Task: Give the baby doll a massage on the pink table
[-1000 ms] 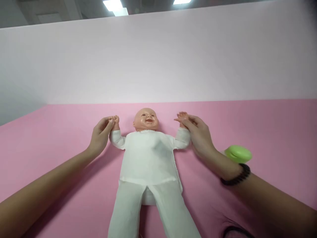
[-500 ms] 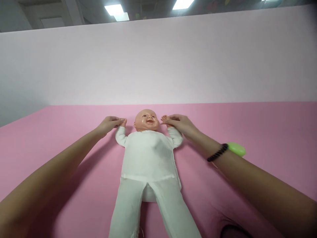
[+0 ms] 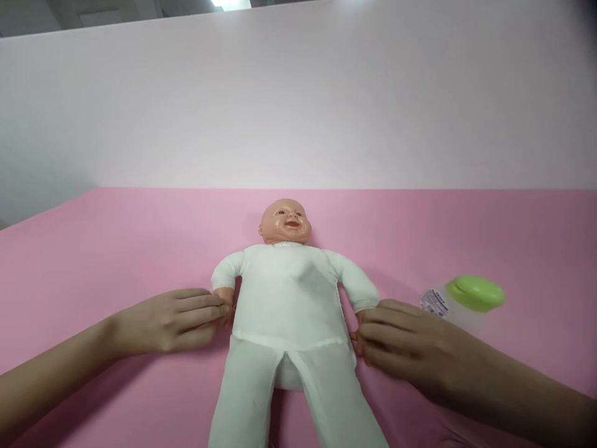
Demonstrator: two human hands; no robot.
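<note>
A baby doll (image 3: 289, 298) with a hard plastic head and a white cloth body lies face up, its head toward the back wall. Both of its arms are down along its sides. My left hand (image 3: 186, 320) pinches the doll's hand on the left of the view, the fingers wrapped over it. On the other side, my right hand (image 3: 401, 339) grips the doll's other hand beside the hip, and its fingers hide most of that small hand. The doll's feet lie outside the view.
A clear bottle with a bright green cap (image 3: 476, 294) and a purple-printed label lies to the right, just beyond my right forearm. The pink surface (image 3: 140, 249) runs back to a white wall panel (image 3: 298, 99). Dark strands show at the lower right edge.
Both my hands have brought the doll's arms down from beside its head to beside its hips. The view has tilted downward, and more of the green-capped bottle shows.
</note>
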